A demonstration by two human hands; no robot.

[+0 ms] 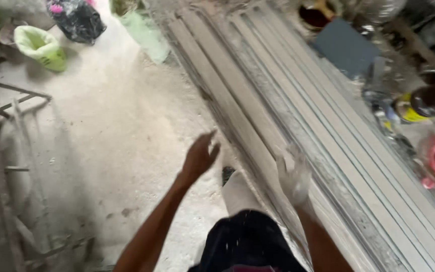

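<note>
Overhead, left hand [199, 155] grip apart near grey slats [298, 126], dusty right hand [294, 176] open above them, green bag [41, 46] contents hidden

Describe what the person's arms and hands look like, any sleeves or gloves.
Both forearms are bare, with no sleeves, gloves, watch or rings in view. The right hand is coated in pale grey dust or powder; the left hand looks clean of it. The picture is blurred, so finer marks cannot be made out.

both hands [200, 153] [294, 176] open, empty, over dusty strips [298, 121].
</note>
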